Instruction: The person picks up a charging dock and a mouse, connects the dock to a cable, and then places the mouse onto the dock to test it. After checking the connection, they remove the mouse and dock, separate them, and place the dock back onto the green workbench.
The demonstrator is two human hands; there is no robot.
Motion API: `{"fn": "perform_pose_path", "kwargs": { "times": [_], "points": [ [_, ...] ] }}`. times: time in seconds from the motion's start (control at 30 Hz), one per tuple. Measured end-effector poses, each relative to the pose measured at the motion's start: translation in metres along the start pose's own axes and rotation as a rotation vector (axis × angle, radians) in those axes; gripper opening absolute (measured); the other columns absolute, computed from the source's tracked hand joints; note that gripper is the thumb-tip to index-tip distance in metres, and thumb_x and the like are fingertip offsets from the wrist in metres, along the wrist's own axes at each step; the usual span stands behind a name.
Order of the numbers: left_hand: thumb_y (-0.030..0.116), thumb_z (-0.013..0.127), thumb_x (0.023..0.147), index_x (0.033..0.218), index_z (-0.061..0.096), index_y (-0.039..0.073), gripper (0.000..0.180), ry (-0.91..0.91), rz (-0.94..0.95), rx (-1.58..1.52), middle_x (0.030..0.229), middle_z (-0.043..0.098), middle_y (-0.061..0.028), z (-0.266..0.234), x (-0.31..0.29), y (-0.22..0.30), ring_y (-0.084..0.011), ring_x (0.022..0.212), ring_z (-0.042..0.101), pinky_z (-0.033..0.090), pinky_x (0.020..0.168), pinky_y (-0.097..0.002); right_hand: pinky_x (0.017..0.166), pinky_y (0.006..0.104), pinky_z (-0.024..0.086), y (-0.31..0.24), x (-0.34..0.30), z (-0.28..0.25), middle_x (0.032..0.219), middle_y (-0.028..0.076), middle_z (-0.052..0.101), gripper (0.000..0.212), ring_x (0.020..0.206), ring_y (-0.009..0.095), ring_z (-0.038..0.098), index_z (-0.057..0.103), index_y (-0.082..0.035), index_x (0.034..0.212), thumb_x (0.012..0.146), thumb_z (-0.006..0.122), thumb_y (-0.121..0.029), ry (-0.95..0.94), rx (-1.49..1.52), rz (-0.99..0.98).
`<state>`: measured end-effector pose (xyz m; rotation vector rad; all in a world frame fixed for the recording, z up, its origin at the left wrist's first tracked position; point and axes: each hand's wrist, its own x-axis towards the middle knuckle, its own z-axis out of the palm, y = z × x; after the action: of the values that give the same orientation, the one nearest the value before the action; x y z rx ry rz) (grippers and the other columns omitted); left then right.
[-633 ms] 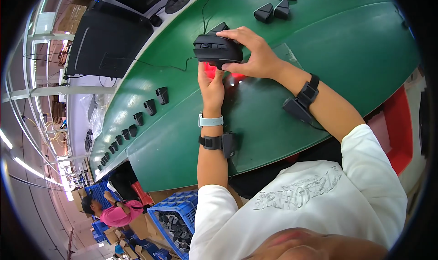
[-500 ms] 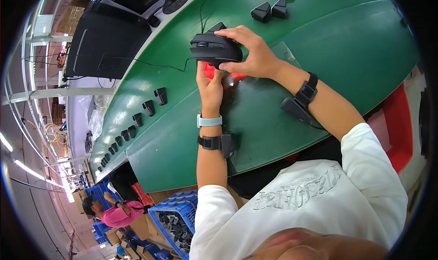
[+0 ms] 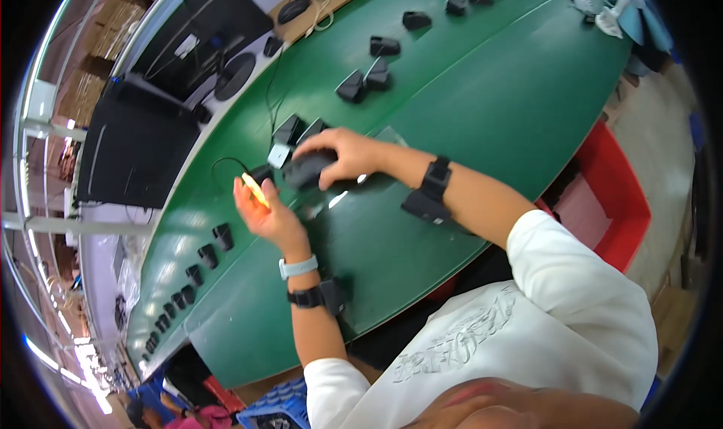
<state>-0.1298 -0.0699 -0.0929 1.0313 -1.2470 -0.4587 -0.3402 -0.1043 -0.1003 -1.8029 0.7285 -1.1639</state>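
Note:
My right hand (image 3: 343,156) is curved over a black computer mouse (image 3: 303,171), fingers along its far side and thumb at its near side. The mouse is low over the green table (image 3: 482,135); whether it touches cannot be made out. To its left, my left hand (image 3: 273,222) is raised palm up, thumb and fingers around a small black block (image 3: 261,174) with a yellow-glowing face and a thin cable. Its shape is partly hidden. Just beyond the mouse are two black angular blocks (image 3: 288,129) and a small whitish square piece (image 3: 279,156).
Similar black blocks (image 3: 208,257) line the table's left side, and several more (image 3: 378,74) its far side. A monitor (image 3: 192,41) stands at the back left. A red bin (image 3: 614,196) is at right, a blue crate (image 3: 275,406) below left. A person in pink (image 3: 199,418) is beyond.
My hands have come apart. The mouse has gone from above my left hand down toward the table in my right hand. The glow at my left hand turned from red to yellow; the view has shifted.

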Motion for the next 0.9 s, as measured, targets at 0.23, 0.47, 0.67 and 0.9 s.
{"fn": "perform_pose_path", "kwargs": {
  "times": [0.23,0.47,0.67,0.9],
  "points": [
    [0.008,0.074,0.096,0.114,0.064,-0.002,0.023,0.051,0.010,0.001,0.090,0.064,-0.0017,0.006,-0.004,0.014,-0.0080,0.077,0.057,0.048,0.067,-0.0223,0.093,0.0412,0.049,-0.007,-0.009,0.010,0.111,0.008,0.068,0.060,0.103,0.031,0.057,0.076,-0.013,0.114,0.055,0.076,-0.026,-0.343,-0.286,-0.175],
    [0.009,0.076,0.095,0.114,0.065,-0.002,0.024,0.001,0.016,0.042,0.088,0.064,-0.0015,0.011,-0.004,0.002,-0.0085,0.074,0.056,0.047,0.066,-0.0226,0.091,0.0399,0.050,0.000,-0.008,0.002,0.107,0.008,0.069,0.060,0.100,0.030,0.060,0.074,-0.010,0.115,0.061,0.086,-0.036,-0.382,-0.312,-0.241],
    [0.011,0.074,0.096,0.115,0.066,-0.002,0.024,-0.104,0.043,0.097,0.091,0.065,-0.0021,-0.003,-0.003,0.001,-0.0088,0.074,0.057,0.048,0.067,-0.0231,0.078,0.0301,0.050,-0.013,0.001,0.008,0.092,0.003,0.067,0.046,0.083,0.012,0.060,0.068,-0.002,0.115,0.083,0.085,-0.030,-0.054,0.202,0.131],
    [0.001,0.076,0.089,0.114,0.064,-0.001,0.028,-0.270,0.227,0.229,0.118,0.068,-0.0147,0.003,-0.007,0.000,-0.0240,0.104,0.065,0.052,0.093,-0.0360,0.081,0.0304,0.053,-0.013,0.000,0.005,0.093,0.006,0.073,0.037,0.087,0.013,0.067,0.067,-0.001,0.117,0.089,0.079,-0.022,0.000,0.263,0.125]
  ]
}}
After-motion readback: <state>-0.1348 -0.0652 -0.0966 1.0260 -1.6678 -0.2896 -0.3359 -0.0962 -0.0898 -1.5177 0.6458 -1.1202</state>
